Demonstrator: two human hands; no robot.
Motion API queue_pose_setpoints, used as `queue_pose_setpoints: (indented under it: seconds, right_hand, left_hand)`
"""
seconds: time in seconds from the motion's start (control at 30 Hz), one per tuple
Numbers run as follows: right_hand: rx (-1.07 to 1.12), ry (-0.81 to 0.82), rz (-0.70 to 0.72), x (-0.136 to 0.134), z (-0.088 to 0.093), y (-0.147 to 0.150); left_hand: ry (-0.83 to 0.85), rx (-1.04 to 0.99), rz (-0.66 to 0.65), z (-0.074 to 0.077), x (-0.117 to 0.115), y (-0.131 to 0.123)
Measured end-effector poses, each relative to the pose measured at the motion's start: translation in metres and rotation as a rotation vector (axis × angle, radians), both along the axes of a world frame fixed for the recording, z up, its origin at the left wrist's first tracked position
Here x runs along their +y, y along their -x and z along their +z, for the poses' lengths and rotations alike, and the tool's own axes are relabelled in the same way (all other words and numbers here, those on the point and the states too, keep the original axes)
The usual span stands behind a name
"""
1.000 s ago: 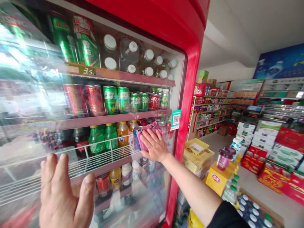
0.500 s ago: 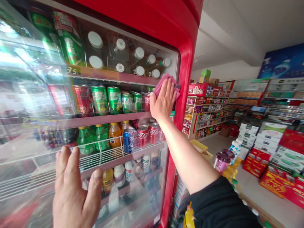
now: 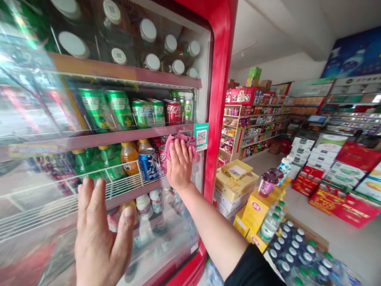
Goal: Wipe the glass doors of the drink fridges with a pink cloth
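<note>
My right hand (image 3: 179, 165) presses a pink cloth (image 3: 193, 143) flat against the glass door of a red-framed drinks cooler (image 3: 218, 79). The cloth lies just left of a green sticker with a square code (image 3: 201, 136). My left hand (image 3: 102, 234) is raised at the lower left, palm toward the glass, fingers and thumb spread, holding nothing; whether it touches the glass I cannot tell. Behind the glass are green cans (image 3: 119, 107), a blue can (image 3: 148, 163) and white-capped bottles (image 3: 148, 31) on shelves.
To the right of the cooler, yellow boxes (image 3: 257, 210) bear purple-lidded cups (image 3: 266, 183). Packs of bottles (image 3: 290, 246) stand on the floor at the lower right. Farther back are stocked shelves (image 3: 263, 123) and stacked red cartons (image 3: 345, 198).
My right hand and the cloth have moved down the glass, leaving the sticker fully in view. The view has shifted, showing more floor stock. My left hand stays spread.
</note>
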State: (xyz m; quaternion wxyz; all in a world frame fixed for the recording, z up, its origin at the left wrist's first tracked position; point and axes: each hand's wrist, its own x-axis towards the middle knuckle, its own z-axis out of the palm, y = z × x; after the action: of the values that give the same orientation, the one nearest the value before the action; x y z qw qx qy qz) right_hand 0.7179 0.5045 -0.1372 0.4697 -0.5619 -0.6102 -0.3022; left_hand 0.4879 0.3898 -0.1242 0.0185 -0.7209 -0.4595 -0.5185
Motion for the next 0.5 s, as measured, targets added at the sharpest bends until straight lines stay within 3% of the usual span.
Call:
queue_pose_setpoints:
  seconds: [0.1, 0.2, 0.27, 0.33, 0.43, 0.5]
  right_hand:
    - [0.059, 0.029, 0.097, -0.029, -0.021, -0.005]
    - [0.286, 0.069, 0.215, -0.068, -0.053, -0.01]
    - [0.525, 0.148, 0.234, -0.096, -0.09, -0.02]
    - [0.758, 0.226, 0.153, -0.126, -0.136, -0.04]
    - [0.88, 0.255, -0.011, -0.177, -0.2, -0.084]
    - [0.936, 0.262, -0.118, -0.21, -0.229, -0.12]
  left_hand:
    - [0.003, 0.029, -0.038, -0.006, -0.008, -0.013]
    - [0.028, 0.046, -0.093, -0.014, -0.019, -0.029]
    - [0.056, 0.055, -0.131, -0.021, -0.027, -0.041]
    - [0.095, 0.064, -0.161, -0.029, -0.033, -0.051]
    - [0.164, 0.064, -0.185, -0.045, -0.038, -0.063]
    - [0.184, 0.077, -0.211, -0.058, -0.037, -0.069]
